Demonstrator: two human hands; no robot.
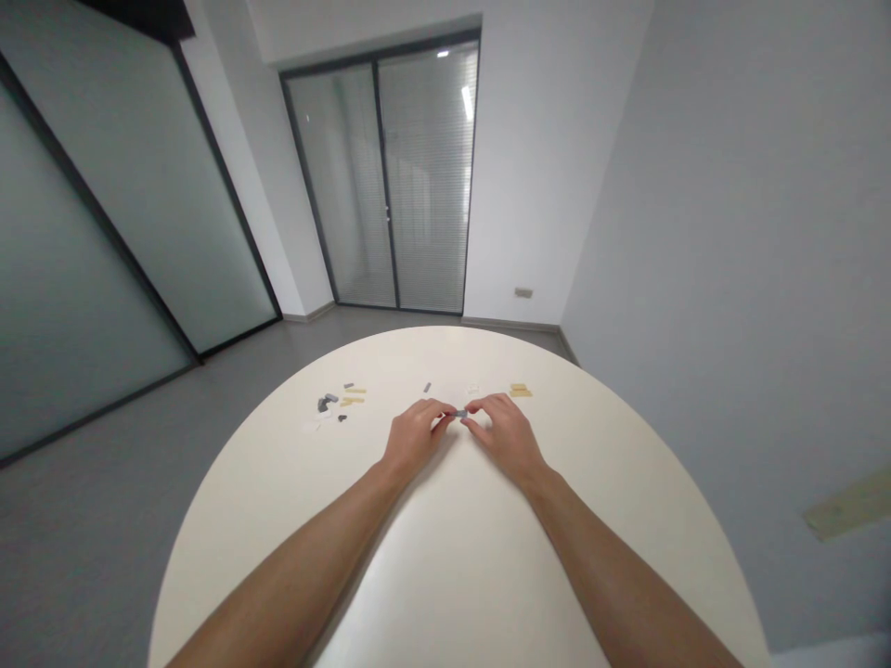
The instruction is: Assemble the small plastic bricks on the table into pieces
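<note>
Between my two hands, just above or on the white table [459, 575], is a small grey piece [460, 414], flat and narrow; its exact kind is too small to make out. My left hand [418, 431] pinches its left end between thumb and fingers. At the other end, the thumb and forefinger of my right hand [507, 431] close on it. A similar small grey strip [427, 387] lies a little beyond my left hand. To the right, past my right hand, are several flat tan pieces [520, 391] side by side.
On the table's left lie several dark grey pieces [324, 404], thin yellowish strips [353, 401] and a small black piece [342, 417]. Faint whitish bits [472, 389] lie beyond my hands. The round table's far edge [435, 327] faces a glass door [390, 186].
</note>
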